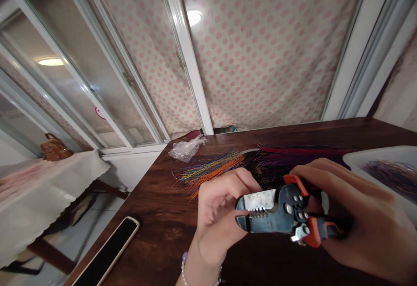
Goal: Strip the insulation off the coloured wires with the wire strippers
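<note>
The right hand (pixel 365 221) has its grip closed around the orange handles of the stripper (pixel 276 212), which it holds above the counter (pixel 163 216), with the nose pointing left. The left hand (pixel 216 214) is curled just beside the nose; I cannot tell if its grip holds anything. Coloured wires (pixel 211 169) lie behind the hands, a phone (pixel 107 253) lies at the left and a tray (pixel 358 158) at the right.
</note>
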`<state>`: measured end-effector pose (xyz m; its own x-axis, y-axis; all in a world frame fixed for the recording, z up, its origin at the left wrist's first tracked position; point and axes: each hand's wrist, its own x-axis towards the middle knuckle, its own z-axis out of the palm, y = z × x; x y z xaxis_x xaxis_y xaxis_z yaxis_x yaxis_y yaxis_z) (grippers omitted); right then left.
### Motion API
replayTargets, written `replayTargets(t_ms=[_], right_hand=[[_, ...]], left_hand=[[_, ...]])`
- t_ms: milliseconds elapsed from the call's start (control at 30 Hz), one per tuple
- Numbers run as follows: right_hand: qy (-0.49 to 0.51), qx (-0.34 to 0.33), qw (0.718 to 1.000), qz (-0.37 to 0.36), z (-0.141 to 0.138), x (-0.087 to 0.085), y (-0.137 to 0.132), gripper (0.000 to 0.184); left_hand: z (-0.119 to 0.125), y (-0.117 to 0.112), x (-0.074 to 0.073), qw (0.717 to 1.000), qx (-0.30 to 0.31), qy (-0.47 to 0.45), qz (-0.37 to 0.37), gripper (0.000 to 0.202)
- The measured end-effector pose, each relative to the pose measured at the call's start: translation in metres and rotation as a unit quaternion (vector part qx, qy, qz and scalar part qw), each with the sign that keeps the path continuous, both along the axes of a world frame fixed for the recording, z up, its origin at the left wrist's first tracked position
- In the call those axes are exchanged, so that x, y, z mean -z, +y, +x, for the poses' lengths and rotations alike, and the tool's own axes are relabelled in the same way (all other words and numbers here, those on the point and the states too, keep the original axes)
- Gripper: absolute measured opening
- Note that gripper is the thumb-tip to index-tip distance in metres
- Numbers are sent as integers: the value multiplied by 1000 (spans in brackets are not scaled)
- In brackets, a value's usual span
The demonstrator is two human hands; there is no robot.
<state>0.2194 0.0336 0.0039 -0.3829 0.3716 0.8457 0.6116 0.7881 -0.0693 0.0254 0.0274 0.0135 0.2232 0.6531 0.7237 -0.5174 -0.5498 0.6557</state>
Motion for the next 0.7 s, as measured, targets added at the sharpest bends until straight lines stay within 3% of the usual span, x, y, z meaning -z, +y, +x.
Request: replayTargets(t_ms=[700], right_hand=[[20, 3, 1000, -22, 1, 6, 0, 47]], left_hand=[[1, 1, 0, 1000, -11, -4, 21, 33]])
